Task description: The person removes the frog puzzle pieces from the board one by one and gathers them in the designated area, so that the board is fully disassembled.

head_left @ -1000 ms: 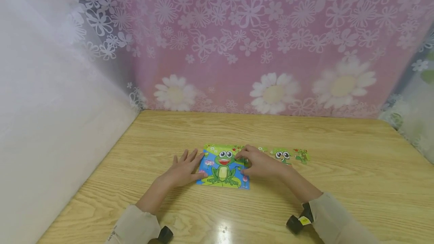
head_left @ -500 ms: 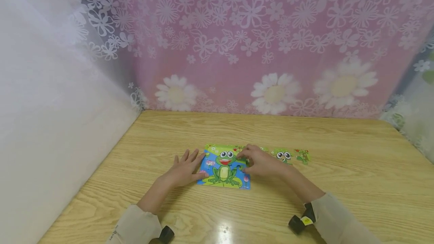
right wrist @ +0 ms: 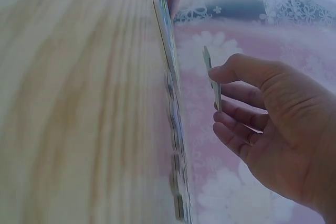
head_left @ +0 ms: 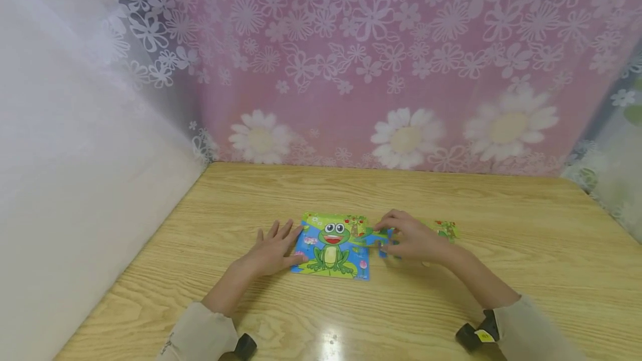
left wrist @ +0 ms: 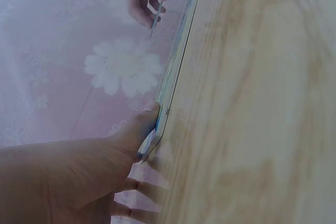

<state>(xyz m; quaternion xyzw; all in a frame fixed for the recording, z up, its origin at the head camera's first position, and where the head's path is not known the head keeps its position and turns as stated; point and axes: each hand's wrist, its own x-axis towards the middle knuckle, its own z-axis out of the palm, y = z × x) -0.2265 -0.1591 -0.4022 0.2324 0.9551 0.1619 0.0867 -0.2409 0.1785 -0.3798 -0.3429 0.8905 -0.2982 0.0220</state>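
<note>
A flat frog jigsaw puzzle lies on the wooden table in the head view. My left hand rests at its left side with fingers spread, the thumb over the board's edge. Thumb and fingers of my right hand pinch a thin puzzle piece, blue and green on its face, just right of the board. The right wrist view shows this piece edge-on, raised off the table. In the left wrist view my left thumb presses on the board's edge.
More loose pieces lie right of the board, partly hidden behind my right hand. The right wrist view has several pieces in a row on the table. A pink flowered curtain hangs behind, with a white sheet at left.
My right hand has moved right, off the board's right side, carrying a puzzle piece. The board's upper right is now uncovered. My left hand has stayed in place.
</note>
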